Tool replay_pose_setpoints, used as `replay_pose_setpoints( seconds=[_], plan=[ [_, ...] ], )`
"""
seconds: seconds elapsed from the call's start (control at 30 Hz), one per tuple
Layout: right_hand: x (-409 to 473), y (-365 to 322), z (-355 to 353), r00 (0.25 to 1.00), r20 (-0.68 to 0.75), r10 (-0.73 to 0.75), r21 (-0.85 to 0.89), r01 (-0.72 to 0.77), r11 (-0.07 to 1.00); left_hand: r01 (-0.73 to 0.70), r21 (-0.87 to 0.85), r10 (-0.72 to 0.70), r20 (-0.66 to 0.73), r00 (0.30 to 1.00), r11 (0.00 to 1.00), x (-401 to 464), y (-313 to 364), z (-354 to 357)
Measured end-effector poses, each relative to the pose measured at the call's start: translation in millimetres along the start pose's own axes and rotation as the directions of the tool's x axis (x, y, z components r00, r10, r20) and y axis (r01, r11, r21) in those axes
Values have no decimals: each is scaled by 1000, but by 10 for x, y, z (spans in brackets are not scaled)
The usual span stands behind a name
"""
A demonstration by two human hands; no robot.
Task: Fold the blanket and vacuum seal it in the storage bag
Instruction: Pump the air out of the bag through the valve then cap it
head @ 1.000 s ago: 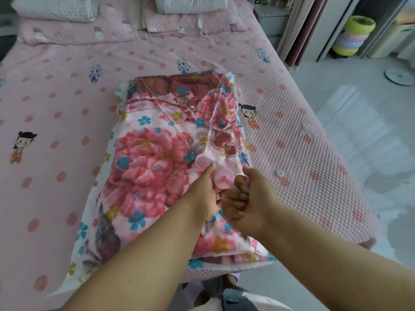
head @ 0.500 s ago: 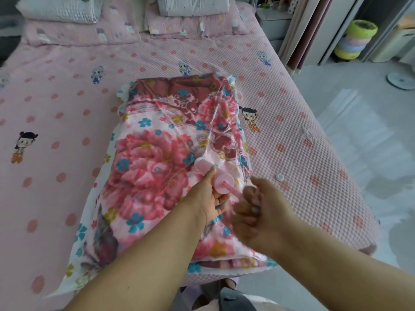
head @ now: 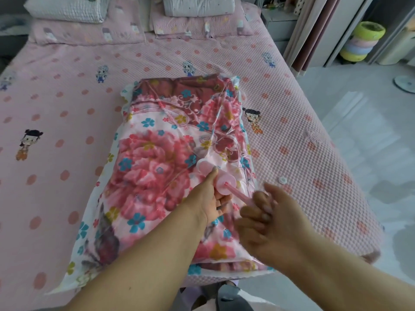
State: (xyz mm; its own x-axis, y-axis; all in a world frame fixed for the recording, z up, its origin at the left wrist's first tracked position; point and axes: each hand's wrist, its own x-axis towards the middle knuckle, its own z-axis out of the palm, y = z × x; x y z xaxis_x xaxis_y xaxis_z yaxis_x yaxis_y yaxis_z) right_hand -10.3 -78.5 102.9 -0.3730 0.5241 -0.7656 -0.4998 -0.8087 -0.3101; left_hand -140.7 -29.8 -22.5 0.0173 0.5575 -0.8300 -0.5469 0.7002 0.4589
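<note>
A folded blanket (head: 157,158) with big red and pink flowers lies inside a clear storage bag (head: 233,113) on the bed. A pink hand pump (head: 224,181) stands against the bag's valve near its right side. My left hand (head: 210,198) grips the pump's barrel and holds it against the bag. My right hand (head: 269,216) is closed around the pump's handle, and the thin pink rod (head: 237,194) shows between the barrel and my fingers. The right hand is blurred.
The bed (head: 67,108) has a pink dotted cover with cartoon figures; pillows (head: 67,7) lie at its head. A small white cap (head: 282,180) rests on the cover right of the bag. Curtains (head: 314,30) and stacked coloured stools (head: 361,41) stand beyond the pale floor at right.
My right hand has drawn back toward me, pulling the pump's rod out of the barrel. The left hand stays on the barrel.
</note>
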Motion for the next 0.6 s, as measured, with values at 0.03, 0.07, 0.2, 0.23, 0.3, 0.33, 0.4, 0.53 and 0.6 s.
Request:
replay_pose_setpoints(
  seconds=[0.03, 0.07, 0.2, 0.23, 0.3, 0.33, 0.4, 0.53, 0.6],
  plan=[
    [-116, -17, -8, 1000, -17, 25, -4, -25, 1000, -7, 4, 7, -15, 1000, 1000, 3, 1, 0],
    [-120, -32, -3, 999, -30, 22, 7, -22, 1000, -17, 5, 17, -23, 1000, 1000, 7, 4, -6],
    [335, -5, 156, 994, -103, -22, 48, 27, 998, 1, 7, -1, 45, 999, 1000, -10, 17, 54],
    [438, 2, 222, 991, -132, -30, 4, 31, 1000, 16, 5, -17, 57, 998, 1000, -32, 26, 66],
    [488, 19, 162, 993, -71, -96, -29, 94, 995, 38, -37, -35, 82, 996, 999, -42, 32, 48],
    [405, 28, 133, 995, -12, -99, -14, 99, 995, 41, -44, -38, 81, 996, 998, -54, 37, 38],
    [131, 22, 64, 999, 37, -17, 74, 14, 997, 8, -36, -7, 39, 999, 999, -52, 25, 7],
    [-155, 59, 12, 1000, -25, 17, 179, -13, 984, -20, 26, 20, -4, 1000, 999, -44, 23, -4],
    [103, 83, 104, 999, -44, 6, 250, 5, 968, -10, 53, 8, 37, 999, 999, -48, 35, 15]
  ],
)
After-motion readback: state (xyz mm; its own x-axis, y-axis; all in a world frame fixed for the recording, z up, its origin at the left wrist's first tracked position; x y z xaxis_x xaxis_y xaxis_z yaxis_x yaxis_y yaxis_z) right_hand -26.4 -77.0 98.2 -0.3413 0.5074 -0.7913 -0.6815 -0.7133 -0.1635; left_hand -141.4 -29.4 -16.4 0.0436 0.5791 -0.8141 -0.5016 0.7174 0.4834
